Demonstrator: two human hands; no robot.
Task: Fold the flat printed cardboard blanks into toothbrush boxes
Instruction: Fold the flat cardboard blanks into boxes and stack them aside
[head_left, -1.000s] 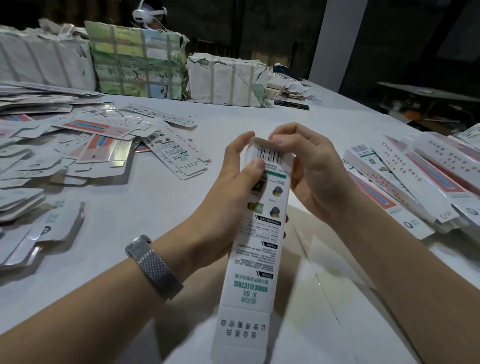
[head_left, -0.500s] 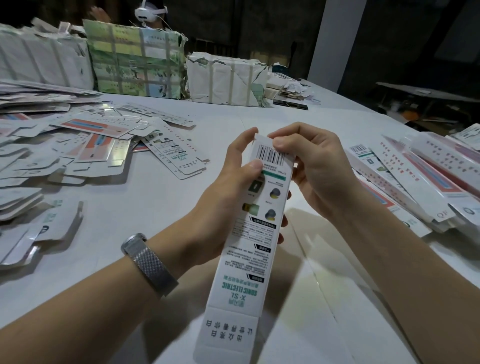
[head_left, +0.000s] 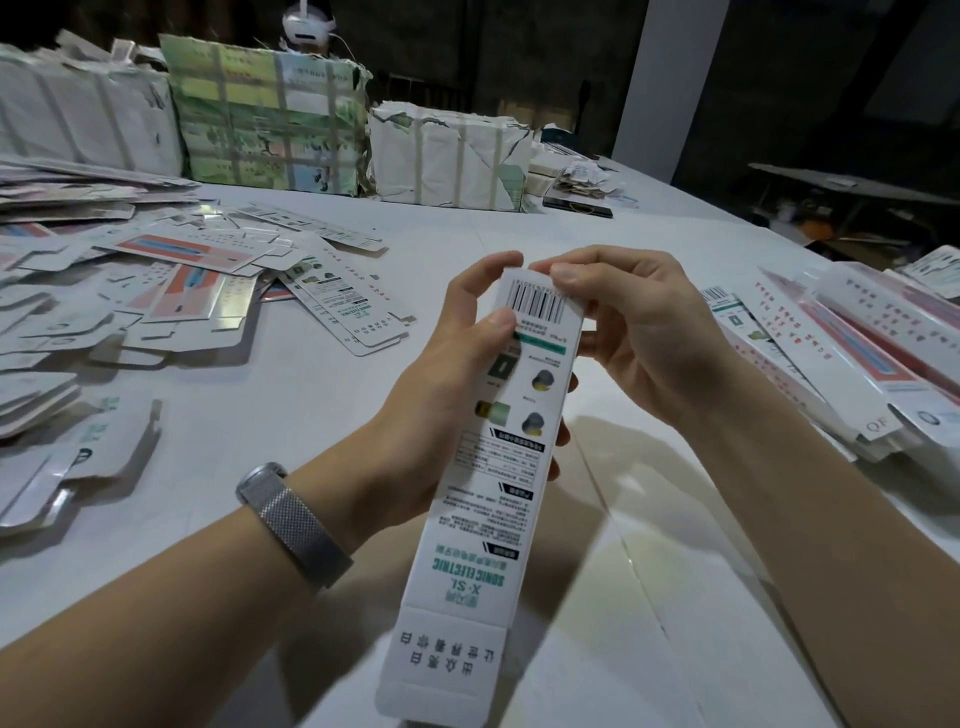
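- The box (head_left: 498, 457) stood in mid-frame, a long white printed carton held above the table (head_left: 311, 405), slanting from its barcode end at upper centre down to an open flap at the bottom edge of the frame.
- The left hand (head_left: 441, 395) gripped the box from the left, its thumb lying across the printed face just under the barcode and its fingertips showing past the box's right edge.
- The right hand (head_left: 644, 332) was curled at the box's upper end, its thumb and forefinger pinching the top corner beside the barcode; the other fingers were bent behind the box.
- A metal mesh watch (head_left: 291, 525) sat on the left wrist, in the lower left of centre.
- Flat blanks (head_left: 171, 280) lay scattered in loose heaps over the left side of the frame, some showing red and blue print, some white.
- Folded boxes (head_left: 852, 353) were piled at the right edge, lying on their sides and overlapping.
- Strapped bundles (head_left: 270, 114) wrapped in torn paper stood in a row along the table's far side, at upper left and upper centre.
- A white headset (head_left: 310, 25) showed above the bundles at the top of the frame.
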